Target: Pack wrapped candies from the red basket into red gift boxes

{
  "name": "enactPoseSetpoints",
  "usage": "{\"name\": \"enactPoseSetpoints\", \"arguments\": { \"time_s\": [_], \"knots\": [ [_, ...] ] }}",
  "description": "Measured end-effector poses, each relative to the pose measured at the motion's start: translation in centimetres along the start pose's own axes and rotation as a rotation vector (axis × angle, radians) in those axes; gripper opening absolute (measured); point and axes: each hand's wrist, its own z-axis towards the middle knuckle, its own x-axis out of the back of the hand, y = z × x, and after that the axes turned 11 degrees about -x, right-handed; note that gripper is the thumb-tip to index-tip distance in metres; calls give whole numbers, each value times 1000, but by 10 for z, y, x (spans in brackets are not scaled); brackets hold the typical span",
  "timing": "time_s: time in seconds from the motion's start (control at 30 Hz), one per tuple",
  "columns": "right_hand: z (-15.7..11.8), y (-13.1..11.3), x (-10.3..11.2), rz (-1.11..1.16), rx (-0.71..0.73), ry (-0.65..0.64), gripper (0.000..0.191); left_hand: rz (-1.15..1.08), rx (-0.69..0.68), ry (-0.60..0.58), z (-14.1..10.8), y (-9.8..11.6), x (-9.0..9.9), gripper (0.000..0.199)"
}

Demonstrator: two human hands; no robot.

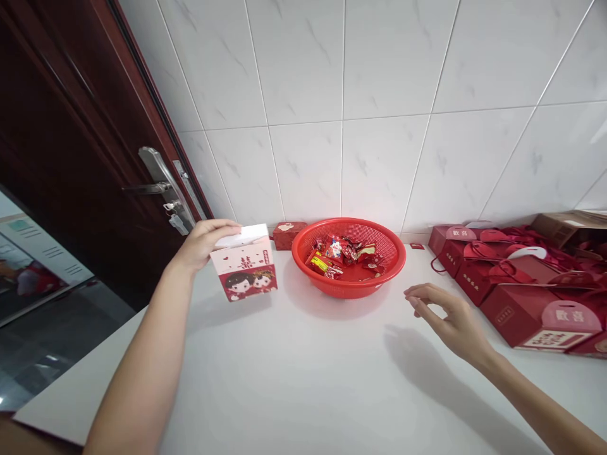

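My left hand (206,242) grips the top edge of a small pink and red gift box (245,272) with two cartoon faces on its front. The box's white top flap sticks up, and the box is tilted above the white table. A red plastic basket (348,287) stands near the wall, with several wrapped candies (334,249) inside. Right of the basket, my right hand (441,313) hovers over the table. Its thumb and fingers come close together, but no object shows between them, and the fingertips partly overlap.
Several red gift boxes (516,309) with ribbons crowd the right side. A small red box (288,237) sits behind the basket's left rim, and a little red packet (416,246) lies by the wall. A dark door (95,114) with a metal handle is at the left.
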Motion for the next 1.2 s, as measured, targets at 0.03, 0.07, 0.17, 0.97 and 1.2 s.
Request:
{"name": "enactPoseSetpoints", "arguments": {
  "time_s": [0.03,0.07,0.17,0.97,1.2],
  "knots": [
    [2,-6,-3,11,16,-22,36,17,-31,-92,-4,10,-10,32],
    [4,-13,-7,22,35,-50,34,44,-78,-156,-9,20,-22,32],
    [9,-35,-18,52,90,-169,30,69,-299,-334,-24,42,-64,29],
    [53,-39,-21,229,65,-131,39,-366,-75,-951,-53,30,-152,24],
    [115,-35,-32,350,-103,17,30,-202,-218,-1011,-25,27,-147,41]
  ]
}}
